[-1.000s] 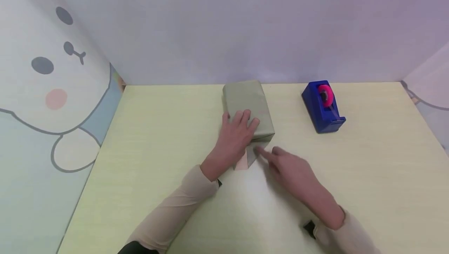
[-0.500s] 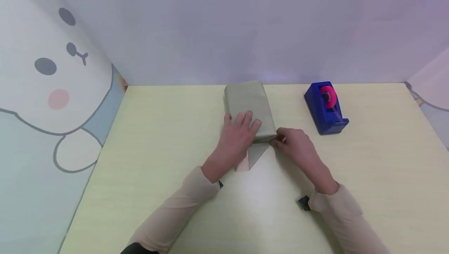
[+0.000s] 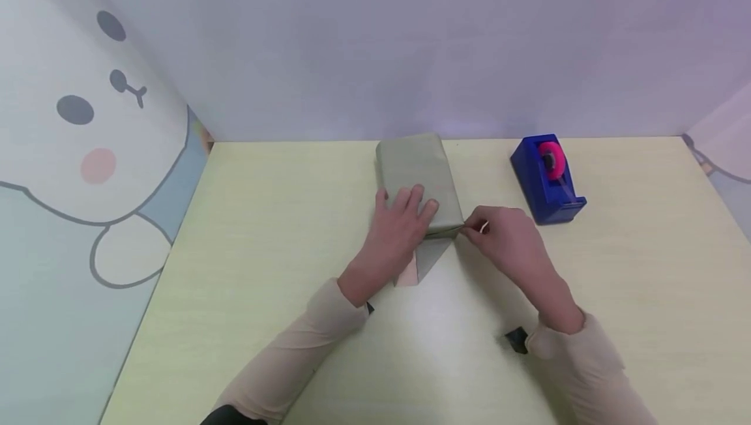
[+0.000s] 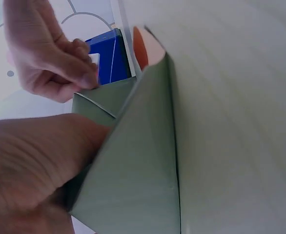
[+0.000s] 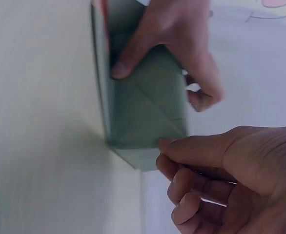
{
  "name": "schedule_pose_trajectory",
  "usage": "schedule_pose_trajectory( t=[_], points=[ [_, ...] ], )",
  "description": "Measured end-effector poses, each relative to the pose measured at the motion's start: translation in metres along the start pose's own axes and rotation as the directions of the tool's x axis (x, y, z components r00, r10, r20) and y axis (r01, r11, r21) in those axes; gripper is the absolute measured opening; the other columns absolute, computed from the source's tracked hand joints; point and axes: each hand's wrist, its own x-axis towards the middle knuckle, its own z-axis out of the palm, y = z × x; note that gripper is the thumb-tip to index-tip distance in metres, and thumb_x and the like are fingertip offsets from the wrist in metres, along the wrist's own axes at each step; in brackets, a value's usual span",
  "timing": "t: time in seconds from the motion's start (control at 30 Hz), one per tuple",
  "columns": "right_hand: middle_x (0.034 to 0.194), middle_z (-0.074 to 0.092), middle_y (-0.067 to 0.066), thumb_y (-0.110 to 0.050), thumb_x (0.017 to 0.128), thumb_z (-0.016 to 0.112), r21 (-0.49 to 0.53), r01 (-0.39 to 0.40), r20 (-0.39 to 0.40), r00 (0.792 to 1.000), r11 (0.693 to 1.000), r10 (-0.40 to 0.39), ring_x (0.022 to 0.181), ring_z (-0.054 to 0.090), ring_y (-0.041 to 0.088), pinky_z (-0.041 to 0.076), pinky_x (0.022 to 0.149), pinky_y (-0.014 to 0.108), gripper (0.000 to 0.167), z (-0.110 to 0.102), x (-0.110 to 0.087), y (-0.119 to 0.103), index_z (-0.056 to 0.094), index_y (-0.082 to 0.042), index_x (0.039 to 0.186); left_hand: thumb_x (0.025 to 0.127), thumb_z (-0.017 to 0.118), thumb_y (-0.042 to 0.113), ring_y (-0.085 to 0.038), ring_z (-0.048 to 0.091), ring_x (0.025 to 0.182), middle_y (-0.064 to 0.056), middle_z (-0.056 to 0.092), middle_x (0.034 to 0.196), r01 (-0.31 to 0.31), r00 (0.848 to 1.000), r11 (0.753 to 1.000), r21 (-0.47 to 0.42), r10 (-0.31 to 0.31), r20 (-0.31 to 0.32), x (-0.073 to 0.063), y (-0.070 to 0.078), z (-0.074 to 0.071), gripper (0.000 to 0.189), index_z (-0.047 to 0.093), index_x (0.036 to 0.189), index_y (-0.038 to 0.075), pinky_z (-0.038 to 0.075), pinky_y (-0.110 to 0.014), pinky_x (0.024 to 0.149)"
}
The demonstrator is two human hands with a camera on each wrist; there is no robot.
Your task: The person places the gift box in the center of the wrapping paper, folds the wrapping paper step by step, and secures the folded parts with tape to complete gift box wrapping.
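Note:
A box wrapped in grey-green paper (image 3: 413, 167) lies on the table, its near end facing me. My left hand (image 3: 392, 242) rests on it, fingers spread over the top; in the right wrist view its thumb presses the folded end. From that end, a pointed paper flap (image 3: 431, 257) with a peach inner side extends toward me along the table. With thumb and forefinger my right hand (image 3: 510, 239) pinches the wrapping paper at the box's near right corner. The right wrist view shows diagonal creases across the end face (image 5: 148, 112), its other fingers loosely curled below.
A blue tape dispenser (image 3: 545, 180) with a pink roll stands to the right of the box, beyond my right hand. A pale wall (image 3: 411, 47) rises behind the table's far edge. A cartoon-printed panel (image 3: 70, 184) is on the left.
My right hand has gone from pointing a forefinger at the flap to pinching the paper at the box's near right corner. My left hand has stayed on the box.

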Motion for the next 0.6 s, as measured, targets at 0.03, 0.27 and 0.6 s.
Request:
schedule_pose_trajectory(
  t=[0.03, 0.27, 0.6],
  points=[
    [0.08, 0.076, 0.006, -0.007, 0.09, 0.078, 0.002, 0.016, -0.016, 1.0, 1.0, -0.016, 0.068, 0.064, 0.018, 0.048, 0.06, 0.029, 0.004, -0.003, -0.001, -0.001, 0.08, -0.008, 0.093, 0.088, 0.081, 0.02, -0.026, 0.044, 0.119, -0.009, 0.048, 0.138, -0.001, 1.0, 1.0, -0.003, 0.001, 0.0, 0.0, 0.0, 0.0, 0.057, 0.047, 0.133, 0.019, 0.044, -0.056, 0.101],
    [0.109, 0.068, 0.013, 0.001, 0.086, 0.081, 0.057, 0.171, -0.075, 0.983, 0.984, -0.166, 0.096, 0.065, 0.031, 0.056, 0.081, 0.044, 0.03, 0.004, 0.0, -0.006, 0.067, -0.004, 0.112, 0.09, 0.079, 0.026, -0.025, 0.044, 0.118, -0.009, 0.048, 0.138, -0.003, 1.0, 0.999, 0.035, 0.003, 0.002, -0.001, -0.001, -0.002, 0.054, 0.047, 0.133, 0.019, 0.044, -0.054, 0.101],
    [0.111, 0.063, 0.007, 0.004, 0.081, 0.085, 0.094, 0.257, -0.165, 0.957, 0.962, -0.239, 0.085, 0.062, 0.023, 0.054, 0.071, 0.036, 0.026, 0.023, 0.007, -0.006, 0.065, -0.009, 0.091, 0.096, 0.071, 0.011, -0.027, 0.038, 0.144, -0.007, 0.039, 0.156, -0.111, 0.966, 0.828, -0.55, 0.219, 0.134, -0.013, -0.049, -0.022, 0.055, 0.046, 0.144, 0.016, 0.033, -0.054, 0.12]
  ],
)
